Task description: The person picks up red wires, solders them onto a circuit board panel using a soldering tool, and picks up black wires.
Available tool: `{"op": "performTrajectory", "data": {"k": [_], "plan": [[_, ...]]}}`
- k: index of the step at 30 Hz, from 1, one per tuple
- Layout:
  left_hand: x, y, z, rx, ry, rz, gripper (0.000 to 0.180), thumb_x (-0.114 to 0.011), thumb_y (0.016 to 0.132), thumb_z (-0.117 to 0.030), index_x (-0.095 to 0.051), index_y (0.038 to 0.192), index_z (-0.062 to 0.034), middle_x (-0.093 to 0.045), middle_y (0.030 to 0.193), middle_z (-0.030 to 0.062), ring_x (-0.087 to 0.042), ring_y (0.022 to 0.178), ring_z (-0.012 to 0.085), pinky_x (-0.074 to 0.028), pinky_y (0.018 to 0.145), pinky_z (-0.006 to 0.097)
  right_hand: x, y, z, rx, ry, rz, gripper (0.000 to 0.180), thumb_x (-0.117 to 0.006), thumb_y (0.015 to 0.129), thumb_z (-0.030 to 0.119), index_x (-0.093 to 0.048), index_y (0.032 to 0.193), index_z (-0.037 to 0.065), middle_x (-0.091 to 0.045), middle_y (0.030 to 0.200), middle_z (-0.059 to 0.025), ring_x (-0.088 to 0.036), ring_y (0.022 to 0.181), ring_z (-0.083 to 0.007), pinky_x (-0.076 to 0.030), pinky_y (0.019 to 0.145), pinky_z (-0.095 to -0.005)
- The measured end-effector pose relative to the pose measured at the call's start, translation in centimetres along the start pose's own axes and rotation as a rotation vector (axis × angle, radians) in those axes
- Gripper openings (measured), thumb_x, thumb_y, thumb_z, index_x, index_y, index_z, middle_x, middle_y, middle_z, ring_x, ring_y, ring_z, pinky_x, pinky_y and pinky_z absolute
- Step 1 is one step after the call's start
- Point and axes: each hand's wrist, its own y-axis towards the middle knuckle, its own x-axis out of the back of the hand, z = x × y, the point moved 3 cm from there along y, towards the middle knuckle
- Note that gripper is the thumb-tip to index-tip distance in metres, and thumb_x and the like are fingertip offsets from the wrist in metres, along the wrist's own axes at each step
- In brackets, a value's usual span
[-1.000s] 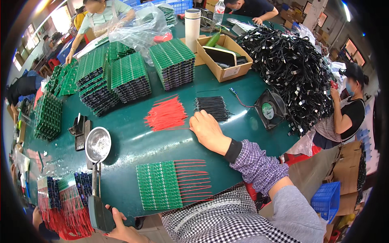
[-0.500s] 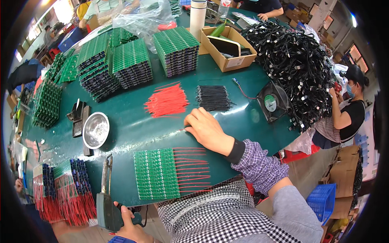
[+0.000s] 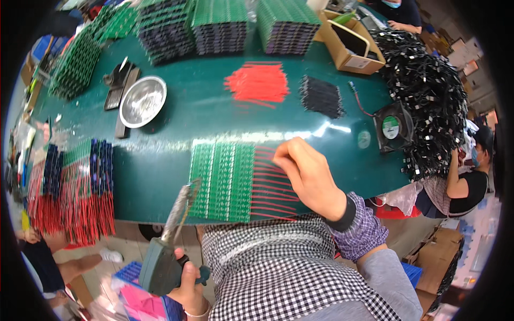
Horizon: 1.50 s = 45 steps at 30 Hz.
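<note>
The left hand (image 3: 184, 283) grips a soldering gun (image 3: 163, 257), its tip at the near edge of the green boards (image 3: 222, 179). The right hand (image 3: 308, 176), fingers curled, pins red wires (image 3: 270, 182) at the boards' right. A slip could burn those fingers or bridge joints. Beyond the boards lie loose red leads (image 3: 257, 83) and a fan (image 3: 393, 128).
</note>
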Motion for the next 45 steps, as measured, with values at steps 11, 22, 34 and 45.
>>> {"op": "performTrajectory", "data": {"k": [11,22,34,45], "plan": [[2.5,-4.3,-0.6,0.091,0.579,0.352,0.038,-0.079,0.088,-0.007,-0.066,0.123,0.0008,-0.071,0.110,0.0130,-0.066,0.086,0.0179,-0.054,0.079,0.033,-4.3,-6.1,2.7,-0.186,0.247,0.277,0.009,-0.068,0.089,0.003,-0.060,0.089,0.001,-0.060,0.083,-0.0102,-0.066,0.073,-0.0238,-0.052,0.062,-0.0359],[2.6,-4.6,0.7,-0.176,0.601,0.384,0.022,-0.081,0.071,-0.003,-0.071,0.089,0.0021,-0.068,0.083,0.0137,-0.065,0.066,0.0252,-0.050,0.059,0.036,-5.3,-7.1,3.0,-0.137,0.103,0.241,0.008,-0.071,0.088,0.003,-0.064,0.090,0.001,-0.060,0.081,-0.0069,-0.063,0.070,-0.0183,-0.051,0.062,-0.0320],[2.2,-4.1,0.0,-0.078,0.596,0.476,0.020,-0.080,0.072,-0.001,-0.071,0.090,0.0037,-0.069,0.082,0.0150,-0.066,0.064,0.0253,-0.051,0.058,0.034,-5.3,-6.9,3.0,-0.145,0.110,0.242,0.007,-0.070,0.087,0.003,-0.064,0.089,0.002,-0.059,0.080,-0.0072,-0.063,0.069,-0.0192,-0.052,0.062,-0.0329],[2.3,-4.3,0.4,-0.102,0.622,0.490,0.020,-0.079,0.073,-0.003,-0.071,0.091,0.0037,-0.067,0.079,0.0142,-0.064,0.062,0.0260,-0.049,0.056,0.034,-5.5,-7.0,2.8,-0.140,0.108,0.234,0.007,-0.070,0.087,0.003,-0.063,0.088,0.001,-0.059,0.078,-0.0074,-0.063,0.068,-0.0195,-0.051,0.060,-0.0333]]}}
